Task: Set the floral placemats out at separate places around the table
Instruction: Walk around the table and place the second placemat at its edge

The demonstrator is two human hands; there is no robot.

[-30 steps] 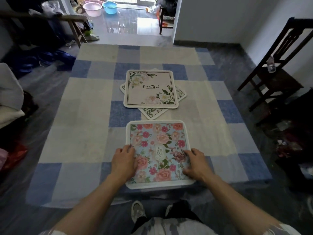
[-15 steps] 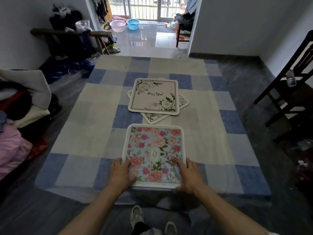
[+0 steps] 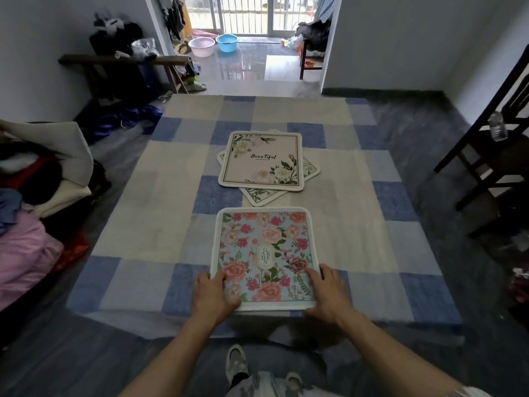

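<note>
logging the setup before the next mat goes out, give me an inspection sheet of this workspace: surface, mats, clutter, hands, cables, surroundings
surface: table covered by a blue and cream checked cloth, lying flat.
job's things: rose placemat alone at the near edge; cream placemat in the middle, lying askew on a lower placemat, so those two are not yet set apart.
clutter: nothing seen.
hands: left hand and right hand rest on the rose placemat's near corners, one each side.
cables: nothing seen.
surroundings: clothes pile on the left; chair with a bottle on the right; bench, pink basin and blue basin beyond.
</note>
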